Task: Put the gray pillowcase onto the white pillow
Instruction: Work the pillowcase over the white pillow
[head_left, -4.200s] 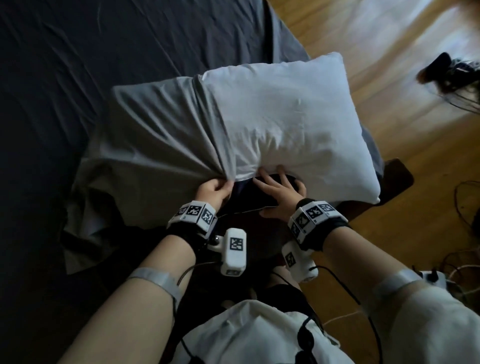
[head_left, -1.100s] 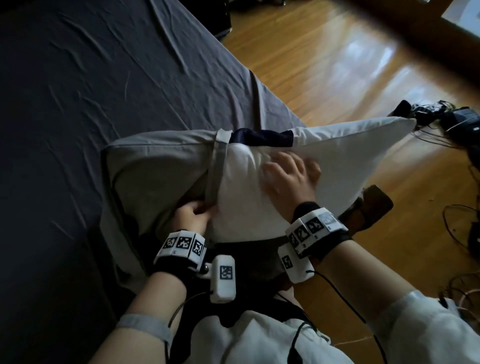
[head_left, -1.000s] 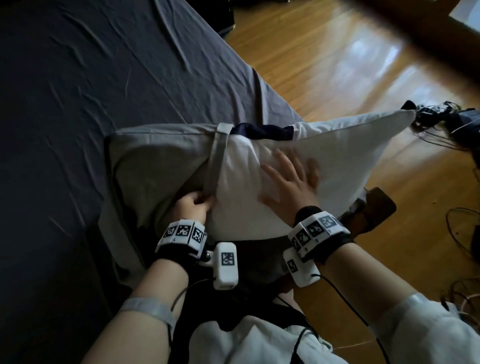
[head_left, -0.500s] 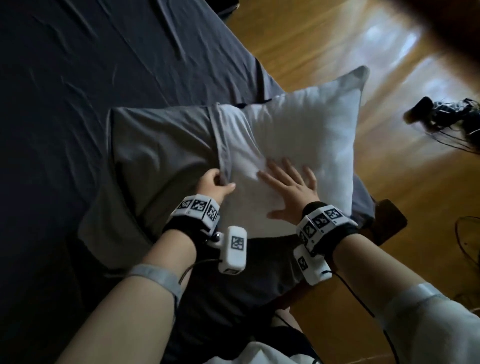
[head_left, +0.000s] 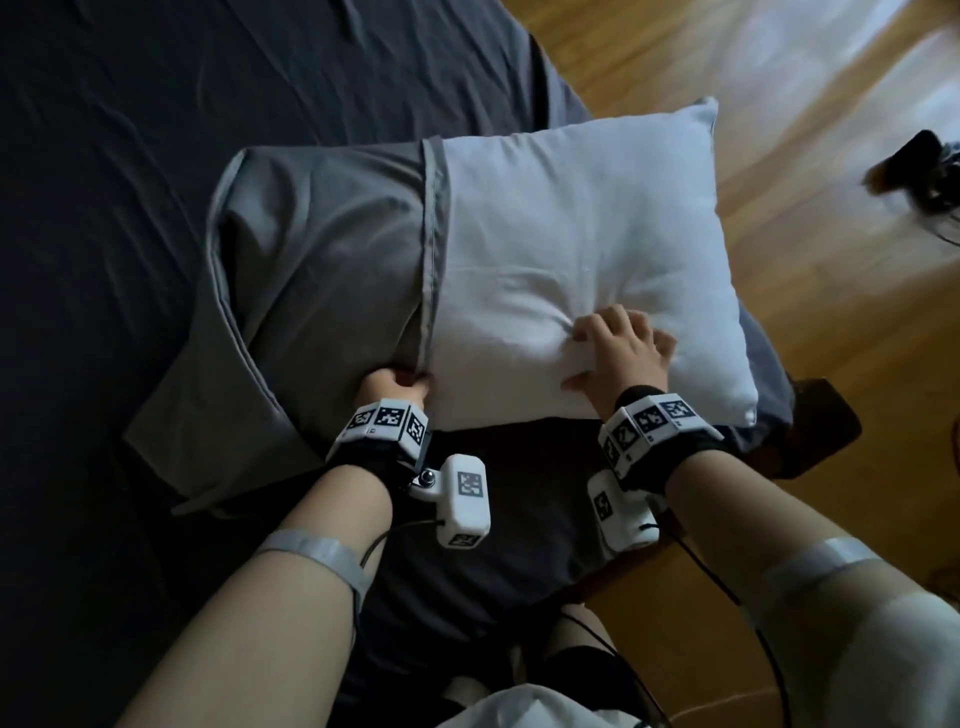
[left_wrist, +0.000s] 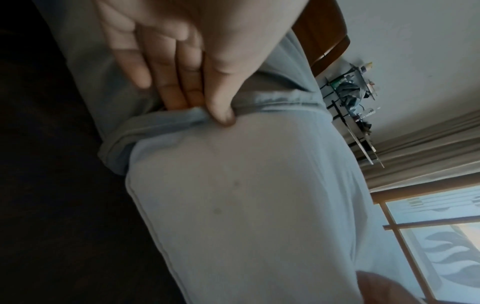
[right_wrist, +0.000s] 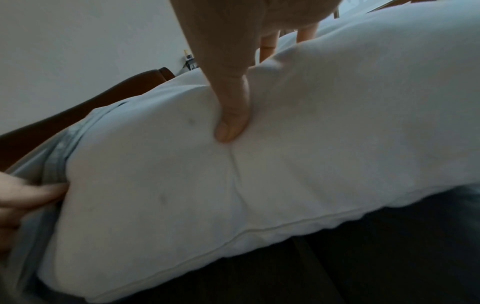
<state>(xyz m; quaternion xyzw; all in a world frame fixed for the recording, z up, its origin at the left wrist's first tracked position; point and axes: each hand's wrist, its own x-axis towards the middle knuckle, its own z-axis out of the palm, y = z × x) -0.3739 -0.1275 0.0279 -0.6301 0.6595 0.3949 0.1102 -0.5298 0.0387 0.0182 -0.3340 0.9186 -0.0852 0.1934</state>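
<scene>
The white pillow (head_left: 576, 270) lies flat on the bed corner, its left part inside the gray pillowcase (head_left: 322, 260). The case's hemmed opening (head_left: 434, 249) runs across the pillow about a third of the way along. My left hand (head_left: 397, 384) pinches the near end of that hem, thumb (left_wrist: 221, 111) over the fabric edge. My right hand (head_left: 618, 353) grips a bunch of the bare pillow near its front edge, thumb (right_wrist: 231, 125) dug into the stuffing. The pillow's right part stays uncovered.
A dark gray bed sheet (head_left: 156, 130) fills the left and back. The wooden floor (head_left: 779, 130) lies to the right, with dark cables and gear (head_left: 930, 171) at the far right. A brown wooden bed corner (head_left: 821, 431) juts out below the pillow.
The pillow went from tilted up on edge to lying flat. My right hand, flat on it half a second ago, now clutches a bunch of pillow fabric. The left hand keeps the hem.
</scene>
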